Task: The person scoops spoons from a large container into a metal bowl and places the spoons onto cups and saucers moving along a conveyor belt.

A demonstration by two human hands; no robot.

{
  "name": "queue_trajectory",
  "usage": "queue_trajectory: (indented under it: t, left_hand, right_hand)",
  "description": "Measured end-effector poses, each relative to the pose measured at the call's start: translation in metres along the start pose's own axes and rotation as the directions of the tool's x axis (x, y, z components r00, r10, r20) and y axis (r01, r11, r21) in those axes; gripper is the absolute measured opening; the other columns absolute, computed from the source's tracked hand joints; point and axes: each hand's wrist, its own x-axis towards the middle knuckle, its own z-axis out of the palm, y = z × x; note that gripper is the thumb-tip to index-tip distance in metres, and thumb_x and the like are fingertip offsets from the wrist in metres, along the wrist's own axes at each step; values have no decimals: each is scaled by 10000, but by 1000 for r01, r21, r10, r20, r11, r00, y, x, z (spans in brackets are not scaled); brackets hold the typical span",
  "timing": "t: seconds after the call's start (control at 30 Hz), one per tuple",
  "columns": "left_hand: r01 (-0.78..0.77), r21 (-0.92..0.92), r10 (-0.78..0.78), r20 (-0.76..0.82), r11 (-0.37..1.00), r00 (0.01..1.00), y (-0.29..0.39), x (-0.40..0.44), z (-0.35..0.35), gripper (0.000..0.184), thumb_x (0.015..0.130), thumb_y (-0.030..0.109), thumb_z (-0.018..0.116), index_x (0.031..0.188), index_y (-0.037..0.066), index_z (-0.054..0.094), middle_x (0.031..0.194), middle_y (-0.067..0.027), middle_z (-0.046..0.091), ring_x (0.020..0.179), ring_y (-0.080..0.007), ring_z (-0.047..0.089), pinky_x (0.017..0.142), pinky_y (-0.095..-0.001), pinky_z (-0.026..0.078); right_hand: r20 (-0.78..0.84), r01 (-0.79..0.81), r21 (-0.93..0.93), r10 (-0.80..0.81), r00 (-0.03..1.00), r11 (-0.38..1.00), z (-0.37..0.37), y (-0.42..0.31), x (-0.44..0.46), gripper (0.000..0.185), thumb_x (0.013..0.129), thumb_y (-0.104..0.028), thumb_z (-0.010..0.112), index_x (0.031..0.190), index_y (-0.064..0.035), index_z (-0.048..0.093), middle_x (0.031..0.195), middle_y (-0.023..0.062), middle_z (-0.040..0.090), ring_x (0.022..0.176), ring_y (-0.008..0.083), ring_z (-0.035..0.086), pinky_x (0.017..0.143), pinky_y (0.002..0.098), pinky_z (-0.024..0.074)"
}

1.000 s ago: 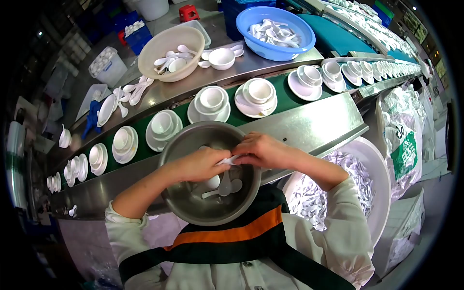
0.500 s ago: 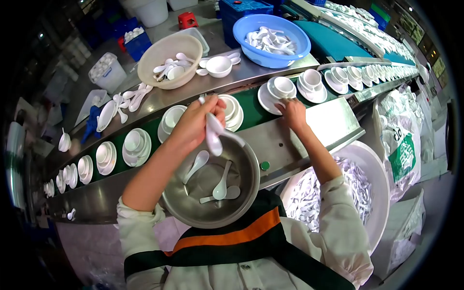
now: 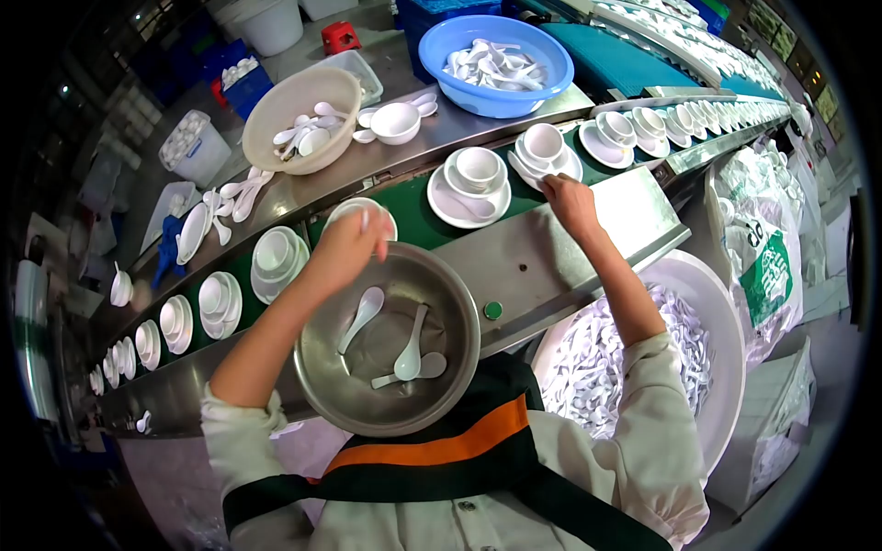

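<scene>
My right hand (image 3: 571,204) pinches the end of a white spoon (image 3: 525,172), which lies along the edge of a saucer with a cup (image 3: 543,142) on the green conveyor. To its left, a plate (image 3: 443,208) carries a bowl, a cup (image 3: 479,166) and another spoon (image 3: 473,204). My left hand (image 3: 344,253) is over the far-left rim of a steel basin (image 3: 469,367), in front of a partly hidden plate (image 3: 390,220). Its fingers are blurred, and whether they hold anything is unclear. Inside the basin lie three white spoons (image 3: 411,354).
Beyond the conveyor (image 3: 413,204), a steel ledge bears a cream basin (image 3: 257,133) and a blue basin (image 3: 432,69) of spoons, plus a small bowl (image 3: 396,122). A large white tub (image 3: 730,386) full of spoons stands at my right. More crockery sets line the belt both ways.
My right hand has moved up and right, from one plate to the neighbouring saucer. The crockery sets have shifted left. The spoon seen in my left hand earlier is no longer visible there.
</scene>
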Motion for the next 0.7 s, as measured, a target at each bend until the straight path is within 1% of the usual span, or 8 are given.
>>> queue_trajectory:
  t: [0.07,0.17,0.23,0.33,0.43,0.47,0.53,0.7]
  left_hand:
    - [-112,509,70,101,853,992,-31,-19,8,393,833,385,529,712,14,581,611,-123,592,595,-276,584,588,-384,473]
    - [-19,793,-235,204,608,950,-43,-44,25,414,805,405,546,786,-2,619,735,-178,624,735,-349,611,673,-449,470]
    - [-27,760,-195,201,650,960,-52,-54,34,426,780,425,576,800,3,631,783,-190,633,743,-343,617,679,-441,476]
    - [-1,669,-154,173,743,973,-50,-56,50,513,769,482,571,864,-22,561,794,-196,621,751,-341,611,673,-448,472]
    - [-124,632,-47,246,765,968,-27,-62,69,545,740,500,597,867,-23,513,779,-204,617,734,-350,608,641,-432,475]
    - [-123,631,-49,248,766,968,-28,-64,77,545,740,500,597,867,-23,513,779,-204,617,734,-350,608,641,-432,475]
    - [-303,632,144,292,713,946,-35,-66,91,441,731,378,630,864,-17,486,749,-205,611,687,-355,604,614,-420,477]
    - [-172,620,-15,285,766,959,-45,-62,72,225,670,142,565,832,-4,509,711,-199,597,703,-328,603,640,-420,472]
  right_hand:
    - [66,20,-190,-8,998,982,28,26,6,222,823,-285,548,758,-93,641,740,79,595,710,255,603,594,369,476]
    - [34,96,-290,-90,995,952,43,29,11,251,800,-317,574,715,-94,651,732,65,600,720,232,604,590,344,476]
    - [6,141,-323,-147,989,936,37,15,15,272,783,-342,593,694,-91,653,726,63,607,727,223,604,588,330,476]
    - [124,-42,-342,90,988,939,17,-11,26,328,728,-408,639,640,-92,647,657,65,624,634,235,618,530,336,471]
    - [-110,15,-194,-37,993,981,4,-22,50,309,763,-376,614,862,-83,614,670,100,622,617,265,619,515,380,465]
    - [-63,-24,-205,11,998,979,9,-22,62,331,766,-373,612,916,-79,587,682,107,624,633,273,622,528,388,469]
    - [7,-91,-235,96,995,968,24,-16,81,380,763,-374,616,975,-65,552,724,128,629,688,294,629,570,402,483]
    - [117,-62,-98,73,990,993,33,-33,82,346,753,-321,635,976,-63,576,817,139,641,745,322,624,618,430,491]
